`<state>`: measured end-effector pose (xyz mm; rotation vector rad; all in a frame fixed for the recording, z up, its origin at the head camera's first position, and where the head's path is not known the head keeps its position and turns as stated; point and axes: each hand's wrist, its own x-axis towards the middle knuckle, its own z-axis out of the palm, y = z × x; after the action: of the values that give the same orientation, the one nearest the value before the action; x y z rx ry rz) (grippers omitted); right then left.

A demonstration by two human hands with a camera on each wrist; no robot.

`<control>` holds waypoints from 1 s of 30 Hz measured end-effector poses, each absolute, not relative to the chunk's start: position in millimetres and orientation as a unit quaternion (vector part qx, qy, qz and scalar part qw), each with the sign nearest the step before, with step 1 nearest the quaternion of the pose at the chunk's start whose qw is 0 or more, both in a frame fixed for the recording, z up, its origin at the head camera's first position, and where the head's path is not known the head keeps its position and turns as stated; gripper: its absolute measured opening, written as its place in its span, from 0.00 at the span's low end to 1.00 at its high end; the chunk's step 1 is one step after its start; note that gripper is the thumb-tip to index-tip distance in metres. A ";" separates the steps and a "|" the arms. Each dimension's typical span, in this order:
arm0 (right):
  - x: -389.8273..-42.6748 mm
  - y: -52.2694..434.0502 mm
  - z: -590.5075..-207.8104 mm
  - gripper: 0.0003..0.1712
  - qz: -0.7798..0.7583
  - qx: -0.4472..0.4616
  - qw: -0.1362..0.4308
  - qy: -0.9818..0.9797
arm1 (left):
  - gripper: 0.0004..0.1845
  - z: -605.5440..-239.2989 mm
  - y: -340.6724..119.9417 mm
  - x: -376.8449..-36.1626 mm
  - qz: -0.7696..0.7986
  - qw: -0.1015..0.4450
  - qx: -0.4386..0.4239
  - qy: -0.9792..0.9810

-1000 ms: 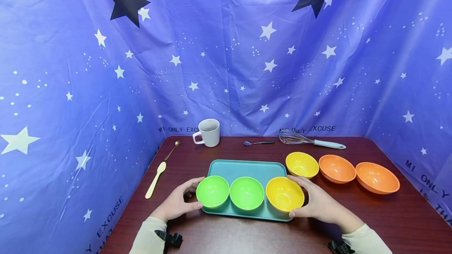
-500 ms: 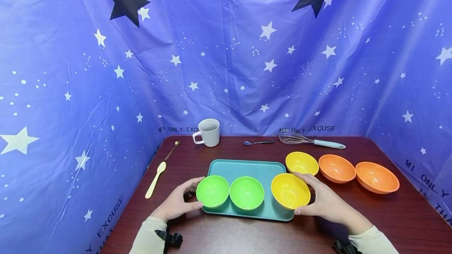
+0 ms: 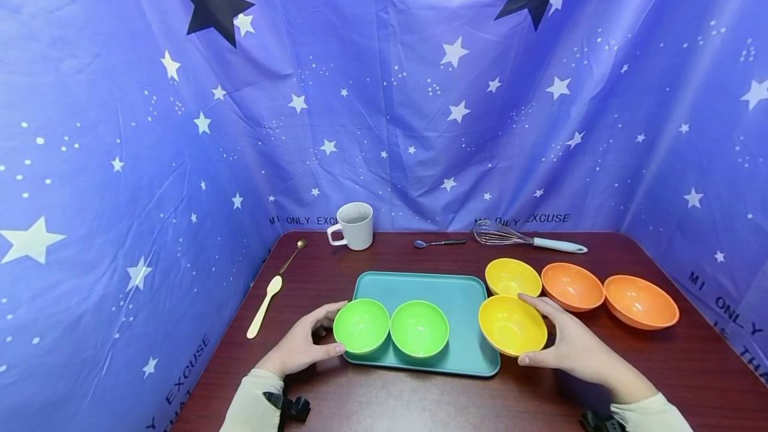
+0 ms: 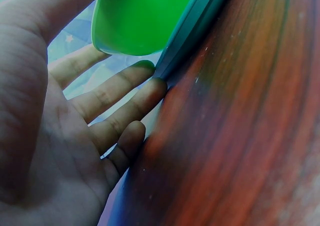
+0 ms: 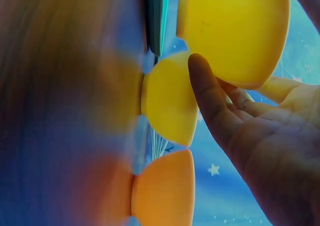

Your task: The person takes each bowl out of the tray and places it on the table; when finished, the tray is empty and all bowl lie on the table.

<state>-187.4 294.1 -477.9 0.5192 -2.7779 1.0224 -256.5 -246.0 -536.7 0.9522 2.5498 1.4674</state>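
Note:
In the head view, my right hand (image 3: 570, 349) pinches a yellow bowl (image 3: 513, 325) between thumb and fingers, over the right edge of a teal tray (image 3: 414, 285). The right wrist view shows this bowl (image 5: 235, 31) raised off the table, a second yellow bowl (image 5: 170, 98) standing beyond it. At the tray's left end, my left hand (image 3: 306, 345) grips a green bowl (image 3: 361, 327), thumb at the near side and index finger at the far side. Its other fingers (image 4: 120, 93) reach toward the tray edge. Another green bowl (image 3: 419, 329) sits beside it on the tray.
Behind the held bowl stands the second yellow bowl (image 3: 513, 275), followed rightward by two orange bowls (image 3: 573, 285). A whisk (image 3: 528, 239), a small dark-handled spoon (image 3: 441, 243) and a white mug (image 3: 355, 227) line the back. Two more spoons, one cream (image 3: 264, 305), lie left.
My right hand has lifted the yellow bowl from the tray's right end and carried it rightward past the tray edge. The left hand and both green bowls have stayed in place.

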 end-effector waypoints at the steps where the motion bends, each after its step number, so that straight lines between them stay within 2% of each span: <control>1: -186.9 295.7 -477.8 0.61 0.340 0.171 0.068 -0.922 | 0.41 -536.9 -246.1 -256.5 0.474 0.024 0.308 0.825; 16: -186.4 306.4 -482.4 0.60 0.323 0.155 0.043 -0.933 | 0.41 -537.7 -245.7 -257.0 0.471 0.017 0.311 0.825; 30: -186.4 310.4 -486.1 0.60 0.309 0.162 0.049 -0.936 | 0.41 -535.6 -245.3 -255.2 0.473 0.018 0.311 0.824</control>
<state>-186.4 310.4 -486.1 0.4929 -2.8525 0.9430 -255.2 -245.3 -535.6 0.9672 2.5601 1.4686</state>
